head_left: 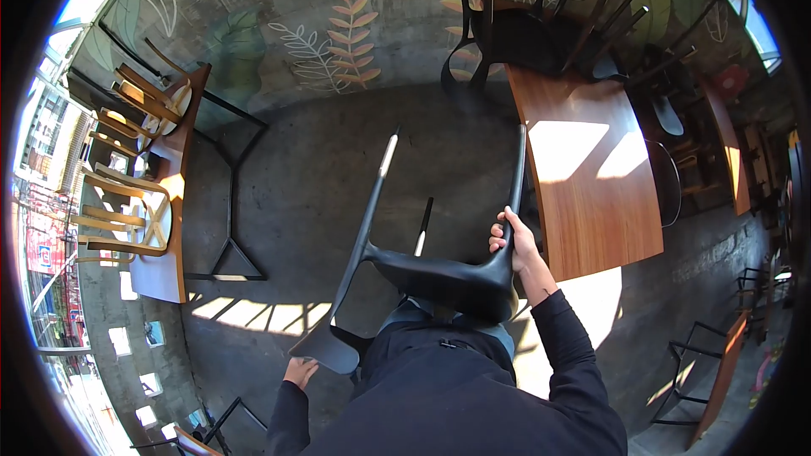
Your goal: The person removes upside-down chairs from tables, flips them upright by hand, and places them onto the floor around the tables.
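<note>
A black chair (439, 280) is held tilted in front of my body, its legs pointing away from me toward the floor and wall. My right hand (517, 239) is wrapped round one of its legs, close to the seat. At the lower left, my left hand (302, 371) grips the edge of the chair's backrest, with part of the fingers hidden behind it. Just right of the chair stands a wooden table (591, 177), with upturned black chairs (528, 38) on its far end.
Along the left side, a wooden table (179, 203) with black metal legs carries upturned wooden chairs (139, 211). A painted concrete wall (321, 25) rises at the back. More tables (722, 371) and chairs are at the right. Sunlight patches fall on the dark floor (312, 169).
</note>
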{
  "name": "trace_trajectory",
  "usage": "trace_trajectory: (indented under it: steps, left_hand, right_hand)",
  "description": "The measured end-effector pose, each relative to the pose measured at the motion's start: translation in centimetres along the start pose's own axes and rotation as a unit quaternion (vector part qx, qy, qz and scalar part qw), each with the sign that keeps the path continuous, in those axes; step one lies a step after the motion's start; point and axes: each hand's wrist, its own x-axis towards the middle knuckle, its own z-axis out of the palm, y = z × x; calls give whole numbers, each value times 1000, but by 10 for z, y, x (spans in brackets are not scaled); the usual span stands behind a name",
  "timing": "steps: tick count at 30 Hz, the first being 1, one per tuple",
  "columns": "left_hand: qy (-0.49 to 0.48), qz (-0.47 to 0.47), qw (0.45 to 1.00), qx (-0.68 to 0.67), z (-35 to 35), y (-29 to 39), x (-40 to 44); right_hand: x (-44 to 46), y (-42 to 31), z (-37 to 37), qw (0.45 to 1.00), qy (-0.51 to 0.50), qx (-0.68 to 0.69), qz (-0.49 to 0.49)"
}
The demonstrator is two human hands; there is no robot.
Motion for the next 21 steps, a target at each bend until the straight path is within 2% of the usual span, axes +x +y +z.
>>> trace_trajectory:
  steps: [1, 2, 4, 6, 7, 9, 10, 11, 15, 19, 21]
  left_hand:
    - [42, 4, 999, 26, 14, 6, 4]
    - [103, 20, 987, 124, 28, 14, 9]
    - [135, 125, 948, 260, 17, 8, 28]
    - [145, 149, 908, 364, 12, 15, 30]
    - [147, 157, 884, 415, 16, 25, 25]
    - [137, 158, 895, 395, 30, 36, 16]
    - [133, 159, 899, 385, 37, 43, 13]
    - [128, 161, 889, 410, 42, 49, 9]
    - [139, 161, 866, 452, 52, 54, 7]
    - [139, 166, 879, 424, 60, 55, 1]
    - [141, 164, 879, 425, 59, 51, -1]
  right_hand:
    - [8, 0, -4, 1000, 7, 9, 3]
    - [16, 1, -8, 1000, 14, 18, 5]
    - [24, 0, -11, 1000, 23, 13, -12]
    - [21, 3, -10, 998, 48, -42, -24]
    - [23, 7, -23, 988, 62, -143, -17]
    - [30, 14, -57, 933, 60, -353, -21]
    - [25, 20, -55, 914, 75, -393, -65]
    - [39, 25, -79, 895, 64, -436, -73]
    - [23, 37, -90, 795, 57, -594, -105]
    - [32, 43, -99, 765, 26, -627, -148]
    - [36, 44, -99, 786, 5, -602, -142]
